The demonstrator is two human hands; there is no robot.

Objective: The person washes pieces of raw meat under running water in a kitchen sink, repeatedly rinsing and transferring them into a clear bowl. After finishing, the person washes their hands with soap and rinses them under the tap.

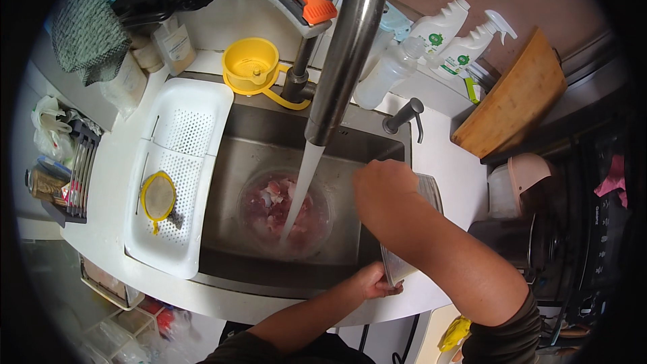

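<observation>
Water runs from the metal faucet [349, 50] into a clear bowl [328, 212] in the steel sink [343, 172]. Pieces of raw meat [283, 202] lie in the bowl in pinkish water. At the sink's front right edge, my left hand [376, 280] grips the near corner of a clear rectangular container [399, 265]. My right hand [386, 184] is curled at the far end of that container, over the sink's right side. Its fingers are hidden from above, so whether it holds anything is unclear. My right forearm covers the container's middle.
A white drain basket [192, 126] with a yellow-rimmed strainer [158, 196] spans the sink's left side. Behind stand a yellow cup-shaped strainer [250, 63], a soap dispenser [404, 115] and spray bottles [470, 45]. A wooden cutting board [515, 96] leans at right.
</observation>
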